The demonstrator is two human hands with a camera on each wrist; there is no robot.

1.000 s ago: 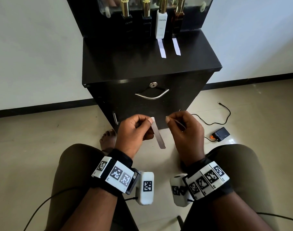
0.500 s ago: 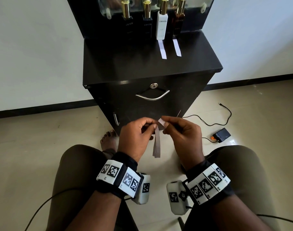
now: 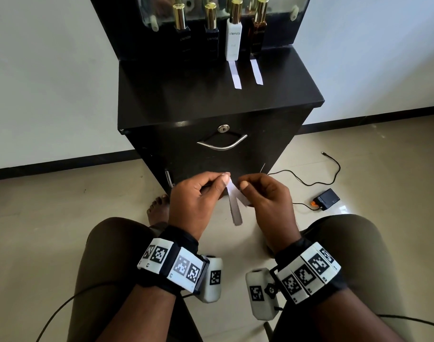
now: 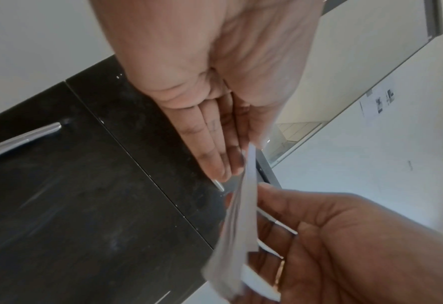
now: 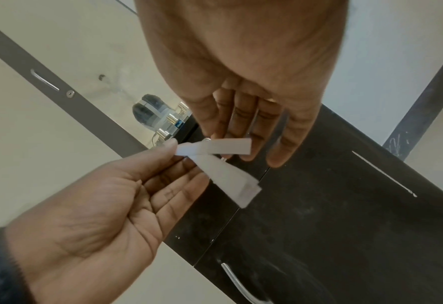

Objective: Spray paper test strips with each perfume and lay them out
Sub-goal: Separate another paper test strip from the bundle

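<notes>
Head view: two sprayed strips [image 3: 245, 73] are lying at upper centre on the tabletop [image 3: 186, 99] below two of four bottles [image 3: 220, 33]. Left hand [image 3: 198, 196] and right hand [image 3: 265, 196] are pinching loose strips [image 3: 235, 206] at centre frame; two bottles seemingly remaining.

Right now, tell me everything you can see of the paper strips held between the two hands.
The paper strips are thin, narrow, white slips, plain and unmarked. They fan apart from one pinched top end: one hangs down, another slants toward the right hand. The left hand pinches the shared end between thumb and fingertips; the right hand's thumb and fingers hold the splayed strip. They hang in the air in front of the black cabinet, above the floor, touching nothing else. The exact count is unclear.
</notes>
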